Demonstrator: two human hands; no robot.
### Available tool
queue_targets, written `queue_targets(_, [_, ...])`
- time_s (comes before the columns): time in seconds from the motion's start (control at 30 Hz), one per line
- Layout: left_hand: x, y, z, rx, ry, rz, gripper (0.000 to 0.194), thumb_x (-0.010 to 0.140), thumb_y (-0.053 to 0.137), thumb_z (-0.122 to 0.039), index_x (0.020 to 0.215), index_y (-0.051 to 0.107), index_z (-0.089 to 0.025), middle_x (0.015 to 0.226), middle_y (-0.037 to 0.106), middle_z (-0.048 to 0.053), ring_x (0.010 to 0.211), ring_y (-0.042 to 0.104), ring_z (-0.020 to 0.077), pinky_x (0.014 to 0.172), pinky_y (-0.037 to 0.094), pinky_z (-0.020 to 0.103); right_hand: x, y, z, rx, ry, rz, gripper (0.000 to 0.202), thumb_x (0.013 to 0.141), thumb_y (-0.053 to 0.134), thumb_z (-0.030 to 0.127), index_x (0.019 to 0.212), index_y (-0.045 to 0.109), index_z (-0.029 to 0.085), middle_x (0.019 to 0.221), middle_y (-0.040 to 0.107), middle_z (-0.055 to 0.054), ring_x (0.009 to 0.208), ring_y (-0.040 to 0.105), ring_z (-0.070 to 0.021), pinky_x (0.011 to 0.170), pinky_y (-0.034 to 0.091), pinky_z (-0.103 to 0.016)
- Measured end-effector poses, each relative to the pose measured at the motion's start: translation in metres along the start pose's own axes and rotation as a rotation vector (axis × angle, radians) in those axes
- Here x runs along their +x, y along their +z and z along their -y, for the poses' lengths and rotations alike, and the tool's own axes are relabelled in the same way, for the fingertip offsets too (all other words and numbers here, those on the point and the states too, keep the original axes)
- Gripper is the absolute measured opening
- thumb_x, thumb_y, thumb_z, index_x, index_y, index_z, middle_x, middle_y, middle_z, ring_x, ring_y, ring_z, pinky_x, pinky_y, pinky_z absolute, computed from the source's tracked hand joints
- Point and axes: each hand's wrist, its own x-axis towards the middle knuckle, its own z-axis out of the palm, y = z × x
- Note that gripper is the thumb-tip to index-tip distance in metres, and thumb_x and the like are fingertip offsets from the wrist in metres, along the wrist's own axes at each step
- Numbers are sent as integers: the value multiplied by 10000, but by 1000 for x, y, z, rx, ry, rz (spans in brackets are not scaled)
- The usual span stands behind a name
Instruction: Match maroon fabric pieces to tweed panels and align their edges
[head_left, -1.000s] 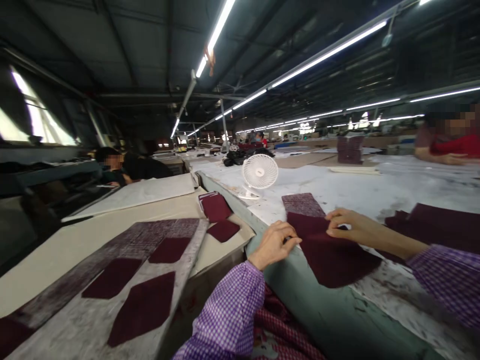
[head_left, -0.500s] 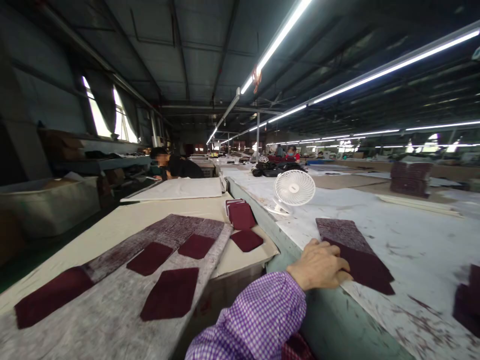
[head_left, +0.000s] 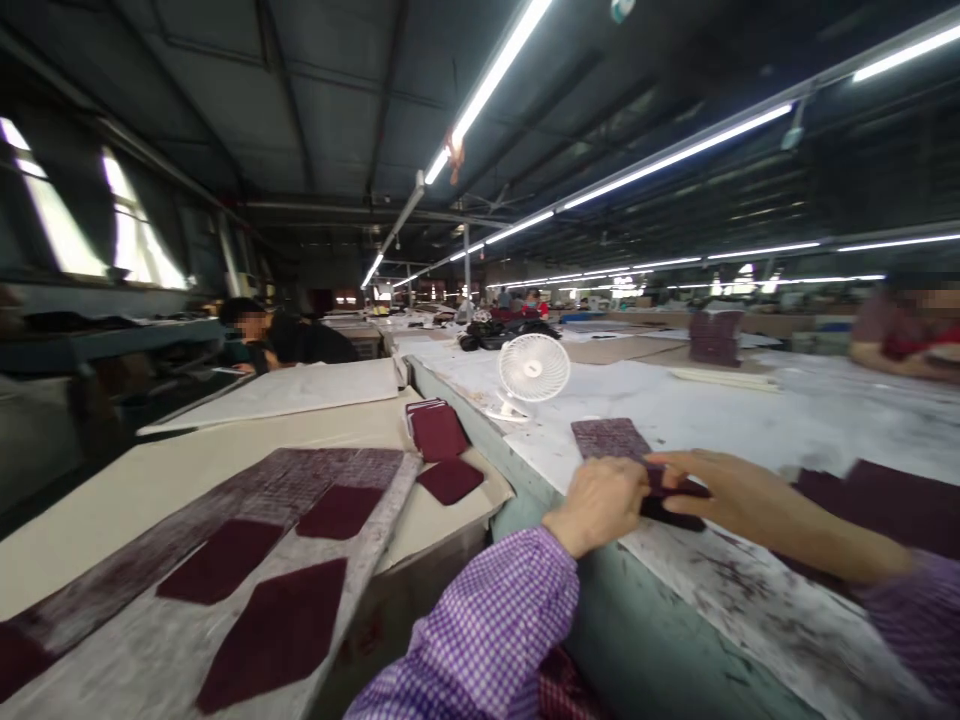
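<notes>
A maroon fabric piece with a speckled, whitish upper part lies at the near edge of the white-covered table. Over its near side my left hand is closed, fingers curled down and their tips hidden. My right hand reaches in from the right and meets it, thumb and fingers closed on the darker part of the same piece. Both sleeves are purple check. Behind my right forearm lie more maroon pieces.
On the left table, cut maroon pieces lie on a greyish sheet, near a small maroon stack. A white fan stands ahead. A taller maroon stack sits farther back. One person is at left, another at far right.
My right hand has come into view and joined my left at the maroon piece. The view has turned right, bringing a person into sight at the far right.
</notes>
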Motion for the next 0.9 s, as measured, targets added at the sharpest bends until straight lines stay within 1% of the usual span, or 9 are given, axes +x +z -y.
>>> queue_targets(0.07, [-10, -1, 7, -96, -100, -213, 150, 901, 442, -248, 881, 569, -172, 871, 623, 64, 846, 563, 185, 766, 454, 310, 5, 7, 15, -10, 29, 10, 268, 848, 441, 347, 922, 678, 244, 951, 689, -68, 891, 609, -238, 782, 447, -370])
queue_targets(0.13, [-20, 0, 16, -143, -224, -444, 211, 935, 370, -242, 825, 536, -172, 804, 578, 53, 799, 531, 172, 746, 440, 306, 7, 11, 19, 41, 142, 16, 281, 852, 413, 331, 843, 669, 215, 813, 686, -45, 757, 606, -204, 684, 437, -316])
queue_targets(0.23, [-33, 1, 26, -147, -201, -560, 251, 944, 367, -252, 752, 512, -178, 734, 535, 33, 737, 493, 163, 706, 416, 303, 5, 14, 12, 143, 276, -4, 269, 833, 428, 334, 796, 648, 184, 696, 653, -29, 658, 575, -176, 598, 397, -274])
queue_targets(0.37, [-34, -1, 15, -114, 43, -470, 215, 937, 401, -222, 831, 579, -168, 801, 593, 50, 798, 507, 170, 738, 417, 310, 4, 21, 2, 245, 324, -36, 278, 817, 450, 354, 757, 640, 160, 673, 638, -32, 631, 550, -162, 571, 365, -259])
queue_targets(0.47, [-27, 0, -3, 49, 162, -313, 214, 927, 420, -220, 961, 625, -167, 926, 626, 80, 874, 512, 196, 753, 414, 338, 5, 28, 2, 313, 277, -36, 276, 811, 466, 360, 750, 645, 160, 663, 634, -21, 617, 534, -150, 566, 354, -252])
queue_targets(0.57, [-22, 4, -16, 283, 114, -105, 250, 903, 453, -229, 793, 665, -155, 818, 622, 93, 848, 506, 233, 717, 385, 382, 8, 32, 1, 319, 330, -92, 234, 803, 467, 315, 724, 628, 165, 648, 615, -13, 609, 507, -141, 570, 336, -250])
queue_targets(0.63, [-18, 7, -18, 364, 45, -17, 288, 890, 467, -226, 693, 663, -149, 752, 612, 96, 822, 504, 242, 712, 367, 399, 9, 31, -3, 305, 416, -169, 230, 812, 442, 294, 716, 605, 163, 653, 597, -21, 619, 488, -145, 575, 322, -256])
queue_targets(0.73, [-10, 7, -18, 393, 27, 41, 266, 869, 502, -229, 693, 684, -149, 769, 623, 103, 856, 499, 256, 728, 354, 406, 10, 28, -9, 333, 471, -220, 226, 811, 443, 295, 691, 583, 164, 658, 582, -26, 630, 480, -152, 581, 312, -264])
queue_targets(0.9, [4, 6, -14, 390, 153, 128, 209, 861, 491, -172, 782, 681, -136, 845, 624, 98, 905, 510, 241, 813, 357, 391, 9, 32, -15, 470, 501, -257, 145, 709, 554, 270, 603, 582, 174, 581, 563, 3, 577, 468, -138, 550, 309, -255])
